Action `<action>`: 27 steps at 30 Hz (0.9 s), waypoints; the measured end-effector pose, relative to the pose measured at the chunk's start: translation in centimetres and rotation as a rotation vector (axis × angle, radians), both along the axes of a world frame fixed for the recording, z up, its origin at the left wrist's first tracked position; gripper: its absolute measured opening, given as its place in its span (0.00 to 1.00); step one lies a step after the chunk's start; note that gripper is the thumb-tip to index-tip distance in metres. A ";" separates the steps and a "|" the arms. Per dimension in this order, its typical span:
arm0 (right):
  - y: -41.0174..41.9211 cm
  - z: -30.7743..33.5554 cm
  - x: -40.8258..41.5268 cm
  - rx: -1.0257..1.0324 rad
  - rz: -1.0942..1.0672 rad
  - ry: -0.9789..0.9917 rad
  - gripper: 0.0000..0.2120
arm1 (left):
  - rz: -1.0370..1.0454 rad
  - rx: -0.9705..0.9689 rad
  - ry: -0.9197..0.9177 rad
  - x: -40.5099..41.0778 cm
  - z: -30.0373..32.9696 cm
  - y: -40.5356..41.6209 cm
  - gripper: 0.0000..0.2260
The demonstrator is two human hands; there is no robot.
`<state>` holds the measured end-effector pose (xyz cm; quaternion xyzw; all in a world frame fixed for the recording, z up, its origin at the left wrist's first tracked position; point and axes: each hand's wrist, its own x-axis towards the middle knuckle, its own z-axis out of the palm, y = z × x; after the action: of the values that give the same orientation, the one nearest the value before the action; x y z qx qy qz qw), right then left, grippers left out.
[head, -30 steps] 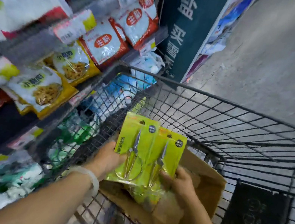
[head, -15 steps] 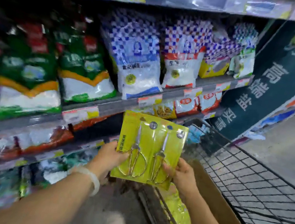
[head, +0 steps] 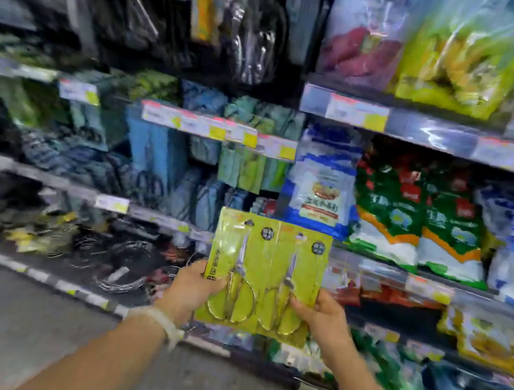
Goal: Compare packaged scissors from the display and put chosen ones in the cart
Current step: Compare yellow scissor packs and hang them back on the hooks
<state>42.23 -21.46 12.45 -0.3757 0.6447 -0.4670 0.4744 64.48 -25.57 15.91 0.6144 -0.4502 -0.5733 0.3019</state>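
Two green scissors packs, left pack (head: 237, 268) and right pack (head: 296, 284), held side by side, edges touching or overlapping, faces toward camera. Left hand (head: 190, 289) gripping left pack's lower edge, thumb on front; right hand (head: 321, 316) pinching right pack's lower corner. White wristband (head: 158, 320) on left wrist. Beyond hands: blurred shelves (head: 398, 123) of bagged goods, price tags. Cart not in view. Step judged: comparing. Next likely needs picking one, turning to cart, dropping in.

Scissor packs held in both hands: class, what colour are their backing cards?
Yellow-green on both scissor packs, gripped by the left hand and right hand; head view.
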 end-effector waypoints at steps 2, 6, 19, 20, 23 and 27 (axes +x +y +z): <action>-2.3 0.4 5.1 -0.011 0.112 0.030 0.12 | 0.114 -0.022 -0.018 5.1 0.6 0.2 0.06; -6.3 1.6 14.5 -0.038 0.325 0.092 0.10 | 0.313 -0.036 -0.011 14.0 1.0 0.8 0.04; -18.5 3.8 38.8 -0.065 0.719 0.106 0.10 | 0.636 -0.047 0.082 34.9 1.8 -4.8 0.07; -19.7 4.1 40.2 -0.070 0.722 0.104 0.11 | 0.624 -0.051 0.073 36.3 2.0 -5.9 0.08; -23.4 4.9 44.1 -0.083 0.701 0.088 0.08 | 0.627 -0.069 0.077 40.4 2.7 -9.4 0.11; -27.4 4.8 47.7 -0.052 0.684 0.115 0.07 | 0.625 -0.078 0.117 44.0 2.4 -13.1 0.11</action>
<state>89.93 -48.84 17.28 -0.6077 0.4949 -0.2755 0.5567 108.44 -38.69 18.30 0.6769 -0.2431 -0.4697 0.5119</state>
